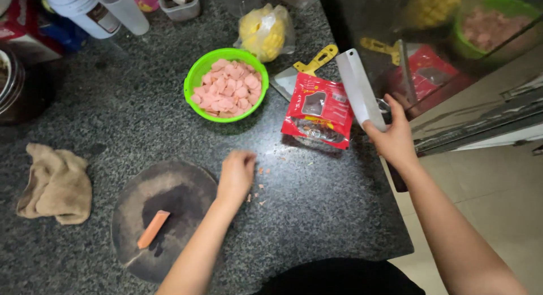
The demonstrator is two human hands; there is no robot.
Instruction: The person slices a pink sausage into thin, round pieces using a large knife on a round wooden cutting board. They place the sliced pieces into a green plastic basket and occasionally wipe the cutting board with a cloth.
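The cleaver (358, 87), a broad rectangular blade of pale matte metal, stands raised at the right centre of the frame, blade tilted toward the upper left. The right hand (394, 138) is closed around its handle, wrist bent back, forearm running to the lower right corner.

The left hand (237, 172) rests at frame centre, fingers curled down onto the speckled grey granite tabletop (317, 204), holding nothing that can be made out. Small pink scraps (260, 187) lie just beside it.

A round, dark, worn cutting board (186, 187) sits at lower left, carrying one smooth orange-pink sausage piece (153, 229).

A glossy green plastic bowl (195, 77) of pink sausage slices (227, 87) stands at upper centre. A shiny red foil packet (318, 109) lies to its right. A crumpled beige cloth (56, 183) lies at the left edge.
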